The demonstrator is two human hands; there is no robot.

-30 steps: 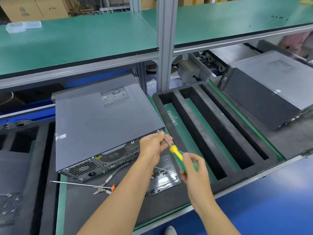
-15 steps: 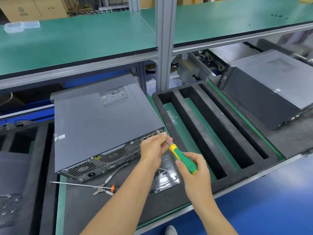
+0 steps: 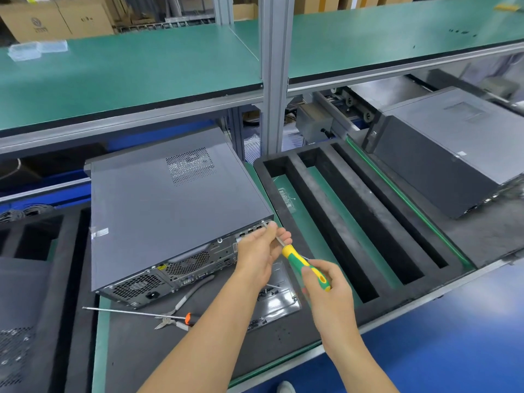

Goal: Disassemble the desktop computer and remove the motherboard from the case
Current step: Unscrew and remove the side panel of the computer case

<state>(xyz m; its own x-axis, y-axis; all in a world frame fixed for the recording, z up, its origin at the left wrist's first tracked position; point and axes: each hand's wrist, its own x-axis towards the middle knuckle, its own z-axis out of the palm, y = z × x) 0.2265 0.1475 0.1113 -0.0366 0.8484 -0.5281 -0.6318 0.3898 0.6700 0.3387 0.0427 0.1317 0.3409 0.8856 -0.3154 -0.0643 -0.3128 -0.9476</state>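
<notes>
Desktop computer case [image 3: 173,211] lies flat on the dark foam mat [image 3: 136,350], rear panel toward me, lid on. My right hand [image 3: 326,285] grips the yellow-green screwdriver [image 3: 304,263] by its handle; the tip meets the upper right corner of the rear panel. My left hand [image 3: 259,252] pinches the shaft near the tip, steadying it. On the mat below the case: a long-shafted screwdriver [image 3: 136,312] and pliers [image 3: 181,304]. Slotted black foam tray [image 3: 348,211] just right; second computer [image 3: 450,154] beyond it.
</notes>
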